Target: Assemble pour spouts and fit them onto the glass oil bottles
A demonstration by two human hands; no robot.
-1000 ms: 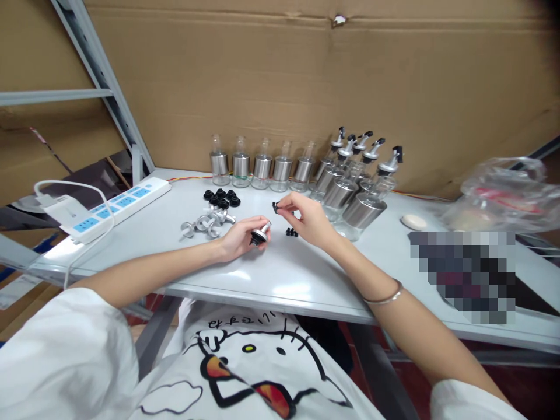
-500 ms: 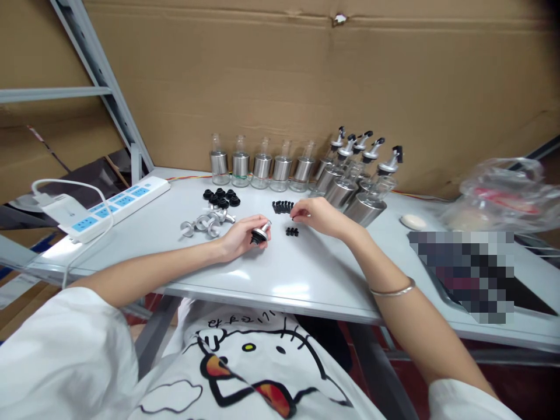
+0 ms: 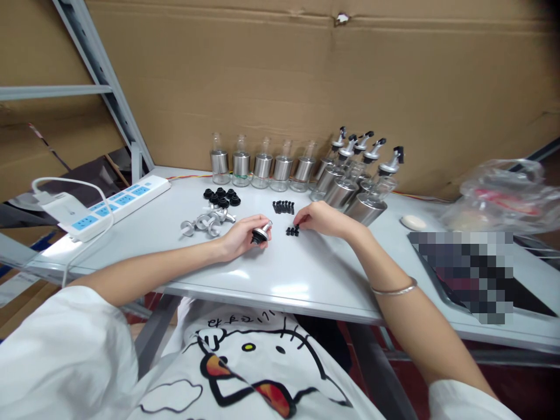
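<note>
My left hand (image 3: pixel 243 238) is wrapped round a silver pourer with a black stopper (image 3: pixel 259 234), tilted above the table. The fingertips of my right hand (image 3: pixel 315 219) are pinched together at a small cluster of black caps (image 3: pixel 291 231); whether they grip one is hidden. Just behind lies a row of small black pieces (image 3: pixel 283 207). Silver pourer parts (image 3: pixel 207 223) are heaped left of my left hand, with black ribbed stoppers (image 3: pixel 221 197) behind them.
Several glass bottles with steel sleeves (image 3: pixel 262 166) line the back of the table (image 3: pixel 262 280). Bottles with pourers (image 3: pixel 368 205) stand right of them. A power strip (image 3: pixel 116 207) lies left; a white oval object (image 3: pixel 413 222), a pixelated flat item and a plastic bag (image 3: pixel 503 195) lie right.
My right hand has moved slightly down and towards me, from the row of small black pieces to the cluster of black caps. My left hand has stayed in place with the pourer.
</note>
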